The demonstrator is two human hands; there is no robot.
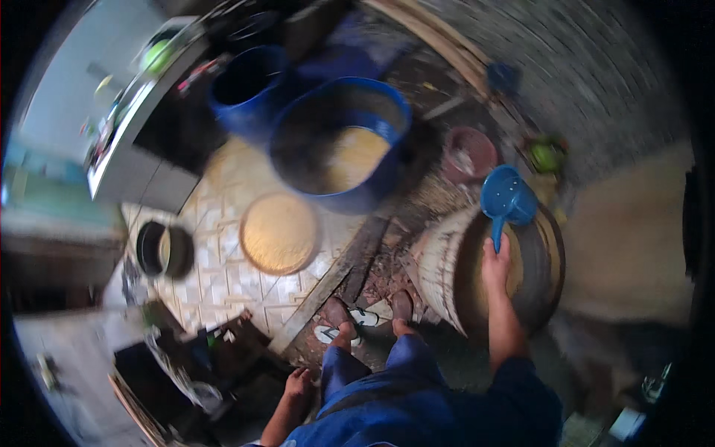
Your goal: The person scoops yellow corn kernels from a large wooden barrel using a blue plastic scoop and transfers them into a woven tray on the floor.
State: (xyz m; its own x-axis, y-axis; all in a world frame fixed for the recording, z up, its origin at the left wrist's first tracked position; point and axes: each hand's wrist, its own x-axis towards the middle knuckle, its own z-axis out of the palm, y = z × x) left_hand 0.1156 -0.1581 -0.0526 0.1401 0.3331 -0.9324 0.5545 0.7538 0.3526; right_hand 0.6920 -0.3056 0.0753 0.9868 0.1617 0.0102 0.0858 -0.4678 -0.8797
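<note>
My right hand [497,261] is closed around the handle of a blue plastic dipper [512,200]. The dipper is above the far part of a large pale barrel [439,264] with a brownish inside, and my forearm passes over its mouth. Small light specks show on the dipper. Down at my left side, my left hand [298,381] hangs with loosely bent fingers and nothing visible in it, close to a dark cluttered stand [231,350]. What the barrel holds is hard to make out.
A big blue tub [287,167] with yellowish contents stands ahead, beside a smaller blue barrel [231,100]. A round tray of yellowish grain-like stuff [279,235] and a dark bucket [179,253] sit on tiles. A wooden beam [316,298] edges them. A reddish basin [473,149] is beyond the barrel.
</note>
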